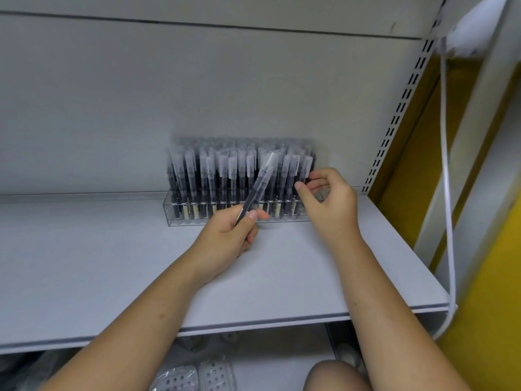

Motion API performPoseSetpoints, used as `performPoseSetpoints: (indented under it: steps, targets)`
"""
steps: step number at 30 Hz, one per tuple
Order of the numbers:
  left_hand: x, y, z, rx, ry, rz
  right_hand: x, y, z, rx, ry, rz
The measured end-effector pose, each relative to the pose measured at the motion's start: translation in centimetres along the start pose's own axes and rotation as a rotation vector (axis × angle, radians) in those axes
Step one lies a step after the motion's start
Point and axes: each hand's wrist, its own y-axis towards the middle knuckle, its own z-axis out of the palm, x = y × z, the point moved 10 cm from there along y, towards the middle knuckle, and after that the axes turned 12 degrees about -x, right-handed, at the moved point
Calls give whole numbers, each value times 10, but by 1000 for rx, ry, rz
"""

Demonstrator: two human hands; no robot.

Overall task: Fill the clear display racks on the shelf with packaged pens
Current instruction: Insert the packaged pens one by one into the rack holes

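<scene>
Fingers (248, 239) round pen (258, 187) above grey shelf (112, 263)

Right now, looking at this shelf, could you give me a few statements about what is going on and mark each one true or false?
1. The left hand holds a packaged pen tilted in front of the rack. True.
2. The clear rack is empty. False: it is packed with upright pens.
3. The right hand is at the rack's left end. False: it is at the right end.
4. The rack stands at the back of the grey shelf, near the rear wall. True.
5. A white cable hangs down on the right side. True.
</scene>
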Motion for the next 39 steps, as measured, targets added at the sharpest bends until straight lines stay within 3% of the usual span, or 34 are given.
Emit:
performPoseSetpoints:
  steps: [6, 15, 23, 27, 32, 39]
  targets:
    - [1, 1, 1, 20, 33, 15, 24, -2, -16, -120, 75, -144]
    - [-1, 1, 1, 34, 79, 35, 29, -37, 39, 408, 294, 133]
    - [-7, -3, 5, 62, 93, 53, 29, -39, 46, 472, 351, 174]
    - [-3, -2, 4, 44, 67, 15, 25, -32, 41, 400, 394, 189]
    - [1, -1, 3, 27, 38, -25, 20, -14, 18, 180, 485, 206]
    - [0, -2, 1, 14, 39, -17, 20, 4, -37, -246, 350, -11]
